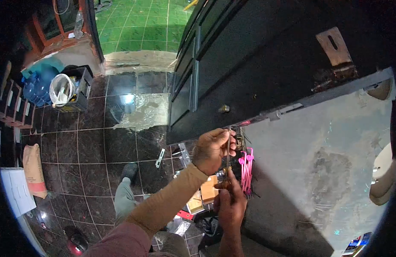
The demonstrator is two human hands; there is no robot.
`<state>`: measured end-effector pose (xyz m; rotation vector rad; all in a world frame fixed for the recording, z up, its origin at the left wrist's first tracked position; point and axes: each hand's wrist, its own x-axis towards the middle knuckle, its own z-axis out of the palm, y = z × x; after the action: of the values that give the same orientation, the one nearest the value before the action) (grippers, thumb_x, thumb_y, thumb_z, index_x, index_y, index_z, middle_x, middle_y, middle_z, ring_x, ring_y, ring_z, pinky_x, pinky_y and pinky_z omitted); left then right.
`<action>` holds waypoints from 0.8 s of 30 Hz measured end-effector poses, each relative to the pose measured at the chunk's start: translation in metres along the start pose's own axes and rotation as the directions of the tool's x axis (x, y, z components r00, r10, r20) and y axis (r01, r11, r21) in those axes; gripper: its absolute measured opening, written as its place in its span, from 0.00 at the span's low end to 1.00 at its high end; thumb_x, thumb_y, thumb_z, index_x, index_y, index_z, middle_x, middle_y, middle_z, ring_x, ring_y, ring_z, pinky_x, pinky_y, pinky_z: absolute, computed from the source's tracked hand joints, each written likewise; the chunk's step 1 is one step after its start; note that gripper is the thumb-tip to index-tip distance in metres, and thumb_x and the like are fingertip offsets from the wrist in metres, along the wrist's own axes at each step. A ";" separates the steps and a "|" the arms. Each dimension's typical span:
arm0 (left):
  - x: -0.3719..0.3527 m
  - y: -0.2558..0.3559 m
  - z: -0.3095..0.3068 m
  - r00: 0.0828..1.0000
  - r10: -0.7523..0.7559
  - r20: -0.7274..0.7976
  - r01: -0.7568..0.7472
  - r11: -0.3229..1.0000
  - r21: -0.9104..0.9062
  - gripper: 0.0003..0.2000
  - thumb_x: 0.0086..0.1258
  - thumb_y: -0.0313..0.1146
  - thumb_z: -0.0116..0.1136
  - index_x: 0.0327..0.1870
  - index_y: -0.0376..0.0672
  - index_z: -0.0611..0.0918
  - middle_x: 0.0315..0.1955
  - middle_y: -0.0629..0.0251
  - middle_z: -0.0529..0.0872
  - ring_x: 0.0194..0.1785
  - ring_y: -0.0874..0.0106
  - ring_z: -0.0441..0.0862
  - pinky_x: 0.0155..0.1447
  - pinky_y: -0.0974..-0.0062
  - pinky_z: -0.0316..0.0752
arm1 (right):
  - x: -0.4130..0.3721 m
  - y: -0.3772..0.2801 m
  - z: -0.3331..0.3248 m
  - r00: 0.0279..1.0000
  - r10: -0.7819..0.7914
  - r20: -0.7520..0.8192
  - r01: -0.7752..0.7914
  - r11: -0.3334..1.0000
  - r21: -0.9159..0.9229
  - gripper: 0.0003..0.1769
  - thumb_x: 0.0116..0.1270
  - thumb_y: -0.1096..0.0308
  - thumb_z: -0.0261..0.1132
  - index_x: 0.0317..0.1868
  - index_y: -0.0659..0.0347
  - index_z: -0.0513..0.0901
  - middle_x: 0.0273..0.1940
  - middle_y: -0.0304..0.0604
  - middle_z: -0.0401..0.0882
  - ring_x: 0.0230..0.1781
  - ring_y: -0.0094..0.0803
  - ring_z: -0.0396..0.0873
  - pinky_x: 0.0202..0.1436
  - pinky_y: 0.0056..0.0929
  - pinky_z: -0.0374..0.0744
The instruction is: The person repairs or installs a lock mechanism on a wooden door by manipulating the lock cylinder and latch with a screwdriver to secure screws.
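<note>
A screwdriver [228, 150] with a long thin metal shaft points up at the edge of a dark panelled door [245, 73]. My left hand [210, 150] is closed, its fingers pinching the shaft close to the door edge. Below it, my right hand [232, 203] is wrapped around the handle end, most of which its fingers hide. A brass-coloured lock cylinder [224, 109] sticks out of the door face just above my left hand. Farther along the door edge is a pale metal latch piece [287, 110]. The screwdriver's tip is too small to make out.
Pink folding metal pieces [246, 171] are beside my right hand. Small cardboard boxes [210, 190] and a slotted metal plate [160, 157] lie on dark tiles. A white bucket [61, 88], blue bottles [34, 88] and a paper sack [34, 171] stand left. A grey wall [292, 162] rises right.
</note>
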<state>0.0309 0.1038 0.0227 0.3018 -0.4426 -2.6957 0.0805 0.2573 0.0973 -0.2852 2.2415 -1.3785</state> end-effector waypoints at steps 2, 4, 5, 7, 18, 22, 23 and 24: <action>0.000 -0.006 0.006 0.998 0.007 -0.057 -0.012 0.995 -0.096 0.12 0.78 0.35 0.54 0.49 0.33 0.80 0.35 0.65 0.81 0.35 0.74 0.79 0.36 0.74 0.77 | 0.000 0.009 0.003 0.933 -0.359 -0.022 0.327 0.871 -0.366 0.26 0.73 0.71 0.57 0.70 0.66 0.71 0.42 0.51 0.83 0.31 0.35 0.83 0.35 0.32 0.82; -0.002 -0.011 0.014 0.997 0.004 -0.071 -0.020 0.974 -0.224 0.13 0.79 0.36 0.54 0.49 0.33 0.80 0.33 0.67 0.81 0.34 0.76 0.77 0.34 0.78 0.74 | 0.000 0.011 0.003 0.861 -0.509 0.007 0.416 0.694 -0.587 0.25 0.72 0.71 0.57 0.68 0.66 0.73 0.42 0.54 0.84 0.35 0.41 0.84 0.40 0.36 0.83; -0.002 -0.012 0.015 0.997 0.003 -0.077 -0.025 0.957 -0.288 0.13 0.79 0.36 0.54 0.50 0.33 0.80 0.32 0.68 0.80 0.33 0.77 0.76 0.32 0.79 0.72 | 0.000 0.003 0.003 0.863 -0.506 -0.003 0.387 0.665 -0.639 0.25 0.72 0.71 0.58 0.68 0.67 0.73 0.42 0.55 0.84 0.37 0.44 0.85 0.44 0.38 0.83; 0.001 -0.014 0.007 0.992 -0.116 0.050 0.126 0.876 -0.466 0.14 0.79 0.38 0.55 0.49 0.33 0.80 0.34 0.67 0.80 0.32 0.77 0.74 0.31 0.78 0.71 | 0.004 -0.002 0.003 0.878 -0.477 -0.029 0.345 0.673 -0.654 0.23 0.71 0.70 0.58 0.65 0.67 0.76 0.42 0.57 0.85 0.40 0.48 0.87 0.45 0.39 0.83; -0.002 0.001 0.012 0.984 -0.165 0.064 0.175 0.846 -0.504 0.14 0.79 0.39 0.54 0.48 0.35 0.79 0.29 0.74 0.75 0.27 0.80 0.62 0.28 0.79 0.59 | 0.005 -0.018 -0.004 0.965 -0.245 -0.095 0.184 0.890 -0.418 0.23 0.68 0.67 0.63 0.61 0.71 0.80 0.39 0.48 0.85 0.38 0.30 0.80 0.44 0.30 0.78; -0.004 0.012 0.013 0.972 -0.234 0.000 0.207 0.861 -0.465 0.13 0.77 0.38 0.56 0.47 0.35 0.79 0.29 0.72 0.76 0.27 0.79 0.66 0.29 0.78 0.64 | 0.002 -0.015 0.000 0.964 -0.259 -0.068 0.211 0.891 -0.402 0.24 0.68 0.66 0.64 0.61 0.73 0.79 0.39 0.47 0.84 0.38 0.28 0.78 0.45 0.29 0.76; -0.003 0.013 0.011 0.976 -0.218 0.014 0.201 0.867 -0.456 0.13 0.76 0.38 0.56 0.46 0.35 0.79 0.29 0.72 0.76 0.27 0.78 0.67 0.29 0.78 0.65 | 0.004 -0.013 0.005 0.947 -0.311 -0.078 0.267 0.900 -0.345 0.22 0.69 0.70 0.62 0.61 0.73 0.78 0.36 0.46 0.82 0.34 0.27 0.78 0.41 0.29 0.77; -0.005 0.013 0.010 0.978 -0.207 0.027 0.197 0.872 -0.449 0.13 0.76 0.38 0.56 0.46 0.35 0.79 0.30 0.71 0.77 0.27 0.78 0.68 0.29 0.78 0.66 | 0.004 -0.012 0.006 0.951 -0.302 -0.070 0.271 0.920 -0.282 0.23 0.71 0.68 0.63 0.63 0.71 0.78 0.38 0.47 0.84 0.37 0.26 0.79 0.43 0.28 0.77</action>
<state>0.0371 0.0970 0.0369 0.2527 0.2420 -2.8897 0.0792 0.2448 0.1046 -0.6696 2.5647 -1.2502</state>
